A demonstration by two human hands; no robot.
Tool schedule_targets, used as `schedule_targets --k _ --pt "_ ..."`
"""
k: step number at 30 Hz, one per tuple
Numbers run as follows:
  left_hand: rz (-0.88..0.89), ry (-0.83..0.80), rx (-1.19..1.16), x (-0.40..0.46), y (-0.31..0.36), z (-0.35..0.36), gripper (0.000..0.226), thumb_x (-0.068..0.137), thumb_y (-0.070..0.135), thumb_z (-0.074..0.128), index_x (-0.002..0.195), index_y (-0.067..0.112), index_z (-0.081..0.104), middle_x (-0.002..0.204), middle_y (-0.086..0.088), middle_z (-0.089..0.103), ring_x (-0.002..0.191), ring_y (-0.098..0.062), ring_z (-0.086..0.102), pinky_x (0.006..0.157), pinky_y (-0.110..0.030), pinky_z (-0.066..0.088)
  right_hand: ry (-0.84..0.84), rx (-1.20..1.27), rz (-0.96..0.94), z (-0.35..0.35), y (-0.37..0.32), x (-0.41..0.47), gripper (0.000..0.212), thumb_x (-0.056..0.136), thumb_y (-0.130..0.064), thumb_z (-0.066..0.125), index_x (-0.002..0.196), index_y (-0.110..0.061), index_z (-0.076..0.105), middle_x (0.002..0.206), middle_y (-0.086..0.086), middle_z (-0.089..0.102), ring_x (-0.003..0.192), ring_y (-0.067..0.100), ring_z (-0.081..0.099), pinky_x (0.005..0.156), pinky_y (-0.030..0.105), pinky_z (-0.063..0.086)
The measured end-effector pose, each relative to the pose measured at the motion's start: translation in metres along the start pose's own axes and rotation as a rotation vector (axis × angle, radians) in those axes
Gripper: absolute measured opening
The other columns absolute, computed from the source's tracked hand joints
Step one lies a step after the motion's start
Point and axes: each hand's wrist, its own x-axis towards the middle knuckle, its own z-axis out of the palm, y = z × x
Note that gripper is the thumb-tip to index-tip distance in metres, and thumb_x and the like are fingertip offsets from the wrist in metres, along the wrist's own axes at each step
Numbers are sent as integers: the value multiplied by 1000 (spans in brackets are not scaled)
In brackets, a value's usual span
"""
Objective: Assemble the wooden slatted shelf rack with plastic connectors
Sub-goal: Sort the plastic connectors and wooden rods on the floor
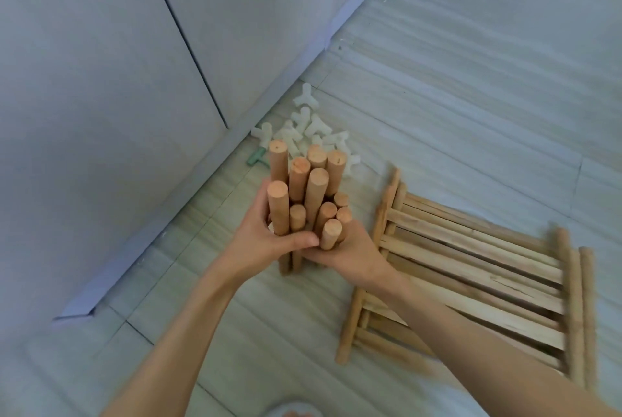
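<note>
Shelf rack parts are still loose on the floor; nothing is joined yet, by the look of it.

Head view: the person's left hand (266,235) and right hand (350,248) both wrap around a bundle of wooden dowels (306,194), holding it upright just above the floor (454,97), the rod ends uneven in height. The slatted panels (471,278) lie stacked flat to the right of the hands, unconnected. The white plastic connectors (313,127) sit in a heap beyond the dowels, close against the baseboard (188,188), with one green piece (256,157) beside them. Judged from this, only sorting has begun; every joint remains to be made. The wall (101,80) hems in the left side, the panels crowd the right, and open floor lies ahead to the upper right and near the person.
</note>
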Motion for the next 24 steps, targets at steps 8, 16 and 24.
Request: schedule_targets --k 8,16,24 --pt "97 8 -51 2 29 5 60 55 33 76 108 23 51 98 16 69 100 -5 64 83 -18 48 6 71 -7 0 -9 4 60 65 -25 83 119 -16 56 110 -7 68 105 7 62 95 37 49" --pt "234 122 -22 6 39 10 39 62 30 74 96 33 55 87 20 65 86 1 62 76 -14 48 29 188 5 4 -7 3 54 69 -12 81 117 -14 58 110 -5 68 106 8 61 95 35 49" --pt "184 198 -41 6 37 -2 39 64 29 77 96 18 57 86 10 68 87 -7 66 75 -18 50 8 303 18 28 -12 9 53 73 -5 76 121 -14 57 112 -9 66 104 1 60 89 16 47"
